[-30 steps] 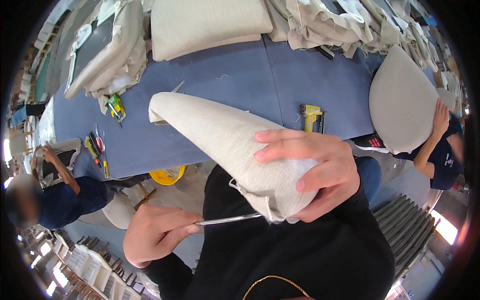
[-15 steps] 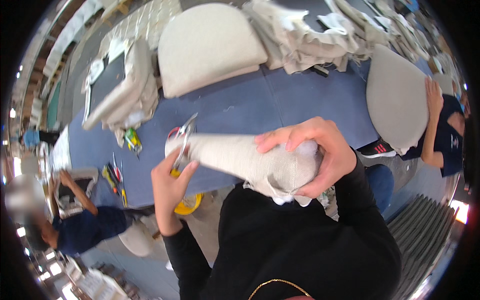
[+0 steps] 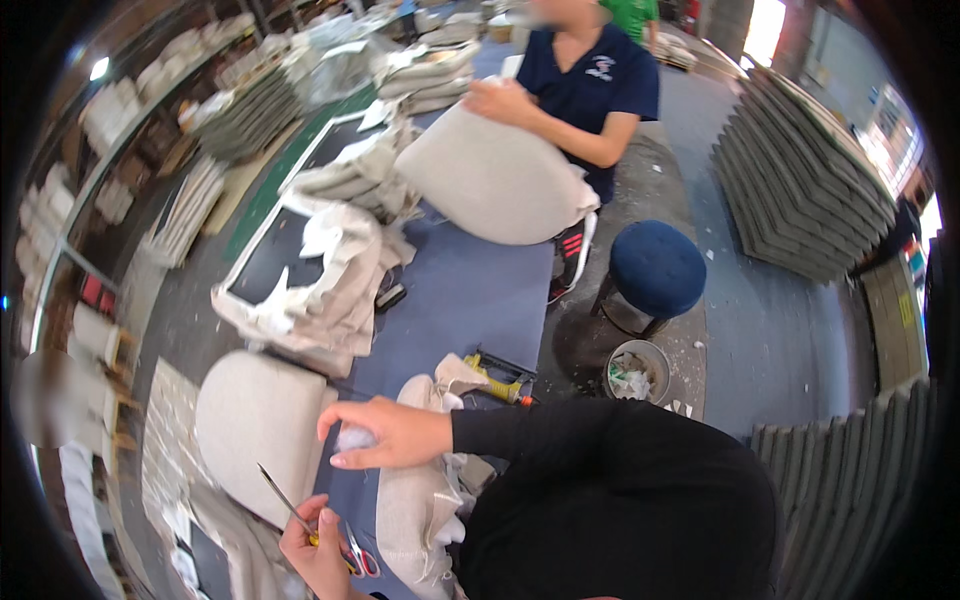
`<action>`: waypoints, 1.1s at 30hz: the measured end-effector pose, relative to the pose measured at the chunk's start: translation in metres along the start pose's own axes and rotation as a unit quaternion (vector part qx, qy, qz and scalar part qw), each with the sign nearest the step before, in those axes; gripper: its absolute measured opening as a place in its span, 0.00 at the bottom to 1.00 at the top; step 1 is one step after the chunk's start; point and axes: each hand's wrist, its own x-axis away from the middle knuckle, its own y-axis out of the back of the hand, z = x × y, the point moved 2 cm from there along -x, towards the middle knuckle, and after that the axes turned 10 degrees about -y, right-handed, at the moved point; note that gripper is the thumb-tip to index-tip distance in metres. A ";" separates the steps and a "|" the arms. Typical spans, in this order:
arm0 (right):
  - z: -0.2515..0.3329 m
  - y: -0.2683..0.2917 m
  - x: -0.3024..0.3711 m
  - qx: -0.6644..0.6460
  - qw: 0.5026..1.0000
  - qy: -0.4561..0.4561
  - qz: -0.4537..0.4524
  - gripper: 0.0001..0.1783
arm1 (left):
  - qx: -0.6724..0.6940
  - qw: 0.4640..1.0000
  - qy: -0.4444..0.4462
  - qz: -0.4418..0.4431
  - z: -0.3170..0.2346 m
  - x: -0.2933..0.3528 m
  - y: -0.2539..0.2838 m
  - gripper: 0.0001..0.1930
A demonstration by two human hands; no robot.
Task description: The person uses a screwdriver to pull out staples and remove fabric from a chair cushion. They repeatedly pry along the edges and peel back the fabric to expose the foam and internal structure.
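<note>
Left grip (image 3: 318, 556) holds slim metal rod (image 3: 285, 498), right grip (image 3: 400, 434) pale fluff (image 3: 354, 438).

A blue-topped worktable (image 3: 470, 290) is stretching away, with a round blue upholstered stool (image 3: 658, 268) standing to its right. Blue-grey floor (image 3: 770, 345) is spreading beyond, metal-framed shelving (image 3: 72, 250) is lining the left, a lamp (image 3: 99, 68) is glowing there, and white light is filling a doorway-like opening (image 3: 765, 28) at upper right.

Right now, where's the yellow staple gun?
In the head view, below centre, the yellow staple gun lies near the right edge of the blue table, just beyond the right arm's black sleeve.
</note>
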 end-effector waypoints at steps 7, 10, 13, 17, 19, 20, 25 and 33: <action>0.016 0.015 0.041 -0.064 0.996 -0.050 -0.026 0.25 | 0.019 0.995 -0.041 0.093 -0.017 -0.051 -0.058 0.13; 0.004 0.019 0.052 -0.031 0.995 -0.002 -0.091 0.27 | 0.061 0.993 -0.063 0.082 -0.019 -0.044 -0.087 0.15; 0.010 0.020 0.064 -0.208 0.972 -0.110 -0.018 0.39 | -0.023 0.970 -0.195 0.145 0.000 -0.043 -0.114 0.11; 0.043 0.036 0.099 0.224 0.971 -0.025 -0.081 0.45 | -0.017 0.978 -0.195 0.069 0.002 -0.030 -0.140 0.07; 0.165 0.088 0.103 0.190 0.969 0.090 -0.132 0.34 | -0.011 0.989 -0.147 0.017 0.008 -0.022 -0.119 0.06; 0.201 0.104 0.110 0.133 0.969 0.157 -0.137 0.33 | 0.012 0.991 -0.132 0.009 0.014 -0.021 -0.118 0.06; 0.215 0.106 0.110 0.130 0.965 0.227 -0.026 0.33 | 0.023 0.985 -0.168 0.031 0.023 -0.024 -0.115 0.05; 0.037 0.048 0.053 0.153 0.984 0.083 -0.040 0.34 | 0.066 0.991 -0.112 0.025 0.012 -0.024 -0.103 0.14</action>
